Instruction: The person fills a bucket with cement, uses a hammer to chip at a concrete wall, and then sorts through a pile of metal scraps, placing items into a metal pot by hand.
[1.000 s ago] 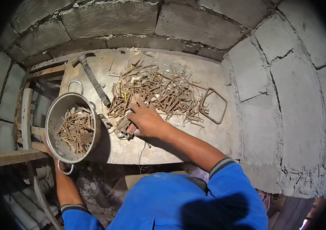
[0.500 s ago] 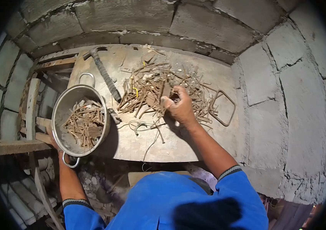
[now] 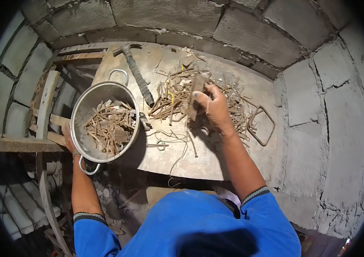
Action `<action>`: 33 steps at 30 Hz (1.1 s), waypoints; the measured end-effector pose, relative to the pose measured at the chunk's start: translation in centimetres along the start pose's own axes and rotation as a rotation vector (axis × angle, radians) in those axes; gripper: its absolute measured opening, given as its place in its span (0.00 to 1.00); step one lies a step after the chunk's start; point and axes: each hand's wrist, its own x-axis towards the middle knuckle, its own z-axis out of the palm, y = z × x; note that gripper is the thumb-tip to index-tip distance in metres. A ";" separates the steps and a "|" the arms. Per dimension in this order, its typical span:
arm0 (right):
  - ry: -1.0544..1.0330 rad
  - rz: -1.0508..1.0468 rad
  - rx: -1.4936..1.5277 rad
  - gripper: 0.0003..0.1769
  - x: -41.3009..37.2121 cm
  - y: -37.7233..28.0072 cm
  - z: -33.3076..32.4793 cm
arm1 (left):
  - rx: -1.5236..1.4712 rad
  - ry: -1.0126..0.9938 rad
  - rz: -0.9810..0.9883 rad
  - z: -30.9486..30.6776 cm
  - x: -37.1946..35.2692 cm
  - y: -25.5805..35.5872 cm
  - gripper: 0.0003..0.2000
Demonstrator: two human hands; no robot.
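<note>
My right hand [image 3: 216, 112] grips a flat, brown, wood-like piece [image 3: 196, 96] between thumb and fingers. It is just above a heap of rusty nails [image 3: 171, 105] mixed with bits of debris. At the left, my left hand [image 3: 69, 138] holds the outside of a metal pot [image 3: 105, 91], its fingers partly hidden behind the wall. The pot has two loop handles and tilts slightly towards me. Inside it lie many rusty nails [image 3: 107, 128] and small scraps.
A hammer [image 3: 138, 75] with a wrapped handle lies between pot and heap. A bent rectangular metal loop [image 3: 271, 128] is at the right. Thin wire [image 3: 182, 156] trails over the table's front edge. Wooden slats [image 3: 32, 144] stand left; block walls [image 3: 306, 98] enclose the table.
My right hand has lifted the flat brown piece, which now stands out above the heap. The left hand stays on the pot. The whole view has shifted a little.
</note>
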 end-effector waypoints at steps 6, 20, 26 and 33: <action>0.089 0.099 -0.013 0.26 -1.7 4.0 -1.4 | 0.025 -0.013 -0.066 -3.5 -0.8 4.8 0.30; 0.372 0.161 0.324 0.25 -11.1 6.4 -3.8 | -0.599 0.475 -0.398 -10.7 -7.8 5.5 0.24; 0.423 0.241 0.756 0.30 -13.7 6.3 -2.1 | -0.625 -0.951 -0.199 -9.9 -25.8 13.7 0.16; 0.445 0.198 1.000 0.28 -14.9 6.5 -1.1 | -1.133 -1.315 -0.232 -7.9 -28.8 24.1 0.18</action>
